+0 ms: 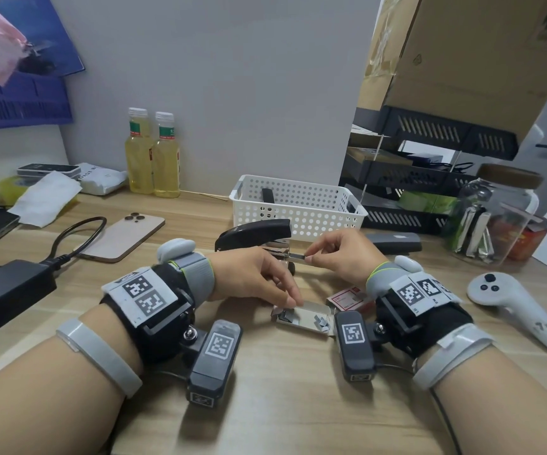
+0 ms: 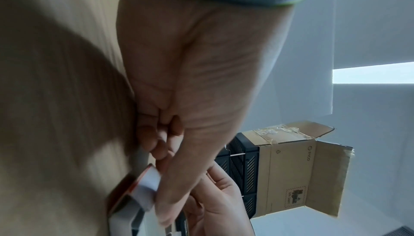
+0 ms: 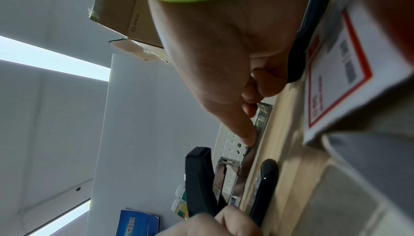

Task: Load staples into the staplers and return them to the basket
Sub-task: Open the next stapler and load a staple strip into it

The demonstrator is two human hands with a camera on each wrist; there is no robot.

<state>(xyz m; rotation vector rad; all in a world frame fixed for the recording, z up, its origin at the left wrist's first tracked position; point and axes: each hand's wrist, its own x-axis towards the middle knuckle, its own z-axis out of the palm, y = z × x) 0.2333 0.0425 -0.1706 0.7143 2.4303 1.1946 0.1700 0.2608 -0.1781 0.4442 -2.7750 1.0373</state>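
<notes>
A black stapler stands open on the desk, lid raised, with its metal magazine exposed. My right hand pinches a strip of staples at the magazine's front end. In the right wrist view the strip lies under my thumb, in line with the magazine. My left hand sits curled over the stapler's rear and base, fingertips down by the open staple box. The white basket behind holds one black stapler. Another black stapler lies shut to the right.
A red-and-white box sleeve lies under my right wrist. A white controller is at the right, a glass jar and black trays behind it. A phone, a cable, a power brick and two bottles occupy the left.
</notes>
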